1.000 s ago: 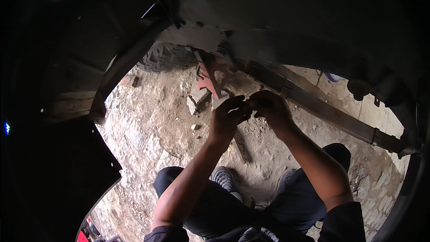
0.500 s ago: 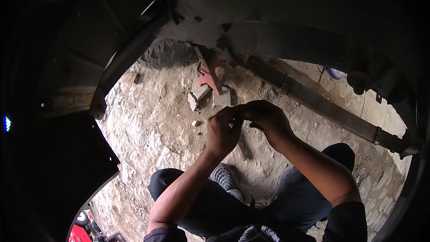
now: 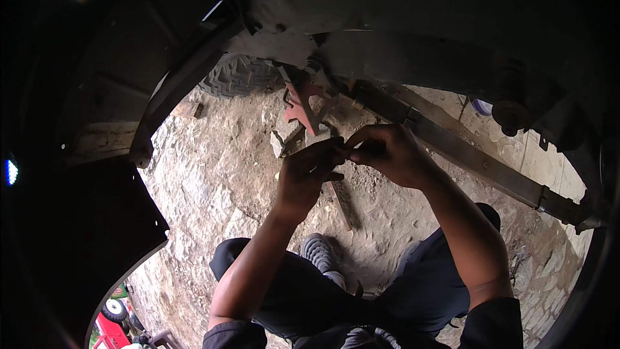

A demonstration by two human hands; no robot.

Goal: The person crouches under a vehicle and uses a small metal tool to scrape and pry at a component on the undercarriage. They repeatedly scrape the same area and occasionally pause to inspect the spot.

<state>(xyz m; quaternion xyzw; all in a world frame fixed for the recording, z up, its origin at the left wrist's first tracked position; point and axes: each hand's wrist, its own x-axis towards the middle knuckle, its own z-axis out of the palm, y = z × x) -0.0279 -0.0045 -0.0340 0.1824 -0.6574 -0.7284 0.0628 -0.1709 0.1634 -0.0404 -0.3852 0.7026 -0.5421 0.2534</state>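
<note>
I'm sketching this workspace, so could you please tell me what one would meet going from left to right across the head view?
Small blue light → red object near the lower edge → treaded tyre → left hand → right hand → small blue-purple object.

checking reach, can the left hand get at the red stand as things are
Probably yes: the red stand shows beyond the left hand with no visible barrier between, only grey blocks by its foot. Depth is hard to judge.
</note>
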